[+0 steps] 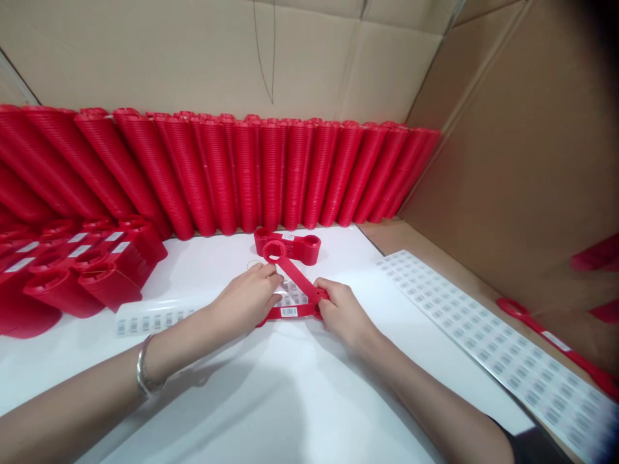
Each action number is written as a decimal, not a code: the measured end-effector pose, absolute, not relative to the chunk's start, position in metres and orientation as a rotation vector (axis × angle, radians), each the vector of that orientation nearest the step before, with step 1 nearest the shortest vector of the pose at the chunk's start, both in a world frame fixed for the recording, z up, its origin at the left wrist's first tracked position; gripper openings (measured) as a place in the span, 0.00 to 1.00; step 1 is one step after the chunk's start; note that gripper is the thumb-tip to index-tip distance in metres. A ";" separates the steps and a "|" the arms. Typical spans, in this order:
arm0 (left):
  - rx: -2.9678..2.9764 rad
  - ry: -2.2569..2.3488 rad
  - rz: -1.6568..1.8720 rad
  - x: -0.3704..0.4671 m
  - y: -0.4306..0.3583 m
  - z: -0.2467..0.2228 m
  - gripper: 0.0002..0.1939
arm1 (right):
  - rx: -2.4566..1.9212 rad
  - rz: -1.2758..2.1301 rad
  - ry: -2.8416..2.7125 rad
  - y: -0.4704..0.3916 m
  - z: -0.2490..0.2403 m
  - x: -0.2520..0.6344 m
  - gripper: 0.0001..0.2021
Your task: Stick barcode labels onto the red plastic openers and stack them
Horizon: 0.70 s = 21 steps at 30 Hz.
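Note:
My right hand [344, 310] is closed on one end of a flat red plastic piece [297, 276], a bar with a ring at each end, held tilted over the white table. Below it lies another red piece [305, 310] with a white barcode label [289, 312] on its bar; its left end is partly behind my left hand. My left hand [251, 293] is closed, fingers pinching at the edge of a clear sheet of barcode labels [294, 293], partly hidden by the red pieces. Just behind stands a short stack of red pieces [290, 248], labelled on top.
Tall stacks of red pieces [246, 174] line the cardboard wall [314, 58]. Shorter labelled stacks [97, 258] stand at left, near a curled label sheet [155, 319]. A long label sheet [488, 341] lies at right, beside a single labelled red piece [556, 341].

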<state>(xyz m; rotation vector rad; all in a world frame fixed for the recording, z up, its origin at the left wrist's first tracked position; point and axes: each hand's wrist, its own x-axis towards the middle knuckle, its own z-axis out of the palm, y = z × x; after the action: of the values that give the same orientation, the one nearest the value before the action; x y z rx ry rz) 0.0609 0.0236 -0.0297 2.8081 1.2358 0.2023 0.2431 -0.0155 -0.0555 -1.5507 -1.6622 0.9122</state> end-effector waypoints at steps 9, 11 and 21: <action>2.721 1.193 0.343 0.055 0.031 -0.044 0.09 | -1.543 0.959 -1.660 -0.013 -0.060 0.242 0.08; 2.684 1.202 0.394 0.055 0.029 -0.043 0.08 | -1.542 0.962 -1.663 -0.014 -0.059 0.242 0.08; 2.153 1.106 0.532 0.058 0.018 -0.013 0.09 | -1.560 0.951 -1.711 -0.017 -0.053 0.238 0.09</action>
<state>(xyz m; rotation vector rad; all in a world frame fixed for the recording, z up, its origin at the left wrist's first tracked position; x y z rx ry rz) 0.0577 0.0178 -0.0129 2.1533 1.1057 0.5319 0.2381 -0.0175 -0.0534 -1.5605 -1.7108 0.9507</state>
